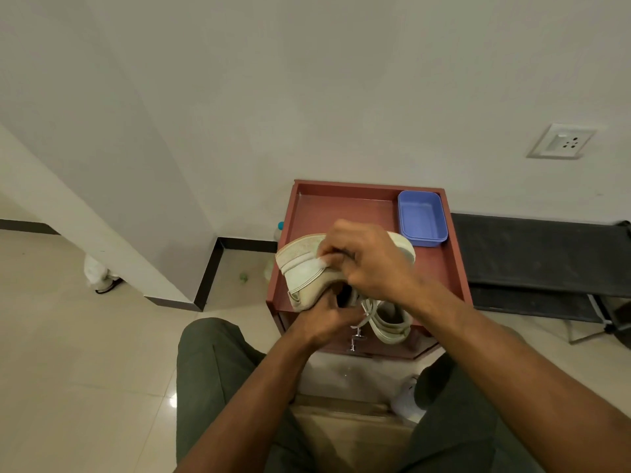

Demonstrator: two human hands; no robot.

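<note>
A cream-white shoe [300, 264] is held tilted over the front of a small reddish-brown cabinet top [341, 213], its sole turned up and to the left. My left hand [324, 317] grips the shoe from below, near its opening. My right hand [365, 261] curls over the shoe's side and pinches a small white cloth or wipe [326, 261] against it. A second cream shoe [389, 322] lies at the cabinet's front edge, laces loose, partly hidden by my right wrist.
A blue plastic tub [421, 216] sits at the cabinet's back right corner. A dark folding cot [532, 261] stands to the right against the wall. A bottle [278, 228] stands on the floor left of the cabinet. My knees frame the bottom of the view.
</note>
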